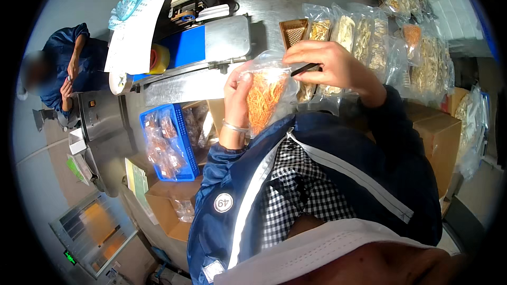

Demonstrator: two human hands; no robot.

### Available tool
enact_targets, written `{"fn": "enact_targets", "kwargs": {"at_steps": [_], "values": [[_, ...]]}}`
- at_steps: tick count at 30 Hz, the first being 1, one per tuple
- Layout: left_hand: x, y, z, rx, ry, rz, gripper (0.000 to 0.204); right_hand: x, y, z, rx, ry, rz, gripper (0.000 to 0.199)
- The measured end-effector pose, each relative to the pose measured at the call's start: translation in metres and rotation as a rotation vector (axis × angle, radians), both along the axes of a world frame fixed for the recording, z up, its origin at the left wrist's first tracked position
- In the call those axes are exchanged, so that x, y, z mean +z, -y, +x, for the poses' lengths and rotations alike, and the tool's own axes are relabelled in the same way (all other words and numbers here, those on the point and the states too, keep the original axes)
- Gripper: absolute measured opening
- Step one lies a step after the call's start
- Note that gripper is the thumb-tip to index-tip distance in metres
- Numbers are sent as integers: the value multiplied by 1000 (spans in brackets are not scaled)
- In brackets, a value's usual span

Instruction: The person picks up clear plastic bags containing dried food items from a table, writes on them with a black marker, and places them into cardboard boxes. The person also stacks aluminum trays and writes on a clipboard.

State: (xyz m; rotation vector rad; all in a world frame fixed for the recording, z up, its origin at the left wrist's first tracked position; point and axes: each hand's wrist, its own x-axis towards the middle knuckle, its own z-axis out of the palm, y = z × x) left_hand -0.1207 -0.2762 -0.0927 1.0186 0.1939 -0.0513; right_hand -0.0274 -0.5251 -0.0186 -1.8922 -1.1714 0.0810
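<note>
My left hand [236,100] grips the left side of a clear plastic bag [264,100] filled with orange, thread-like shreds. The bag is upright in front of my chest, its clear top edge turned away from me. In my right hand [334,66] is a slim black tool [304,69], pinched between the fingers. Its tip is at the upper right of the bag; whether it touches the film I cannot tell. Just beyond my right hand stands a small brown basket [293,34], beside a row of clear bags of pale dried food [364,39].
More packed bags [430,68] lie in piles at the right. A machine with a blue belt [189,47] stands ahead on the left. A blue crate [185,140] of bags and cardboard boxes [435,132] flank me. Far left, another person [60,58] works.
</note>
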Motion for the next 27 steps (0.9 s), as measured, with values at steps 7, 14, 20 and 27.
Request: {"fn": "enact_targets", "kwargs": {"at_steps": [7,14,20,27], "values": [[7,12,25,119,-124,-95,38,-42,-41,-12,-528,-14,-2,17],[-15,50,44,344,-82,42,44,-64,-52,-10,-611,-178,225,23],[-8,-1,22,0,-225,611,38,-68,-47,-27,-504,-267,169,23],[24,-43,45,-403,13,533,49,-66,-63,-28,-448,-406,163,20]]}}
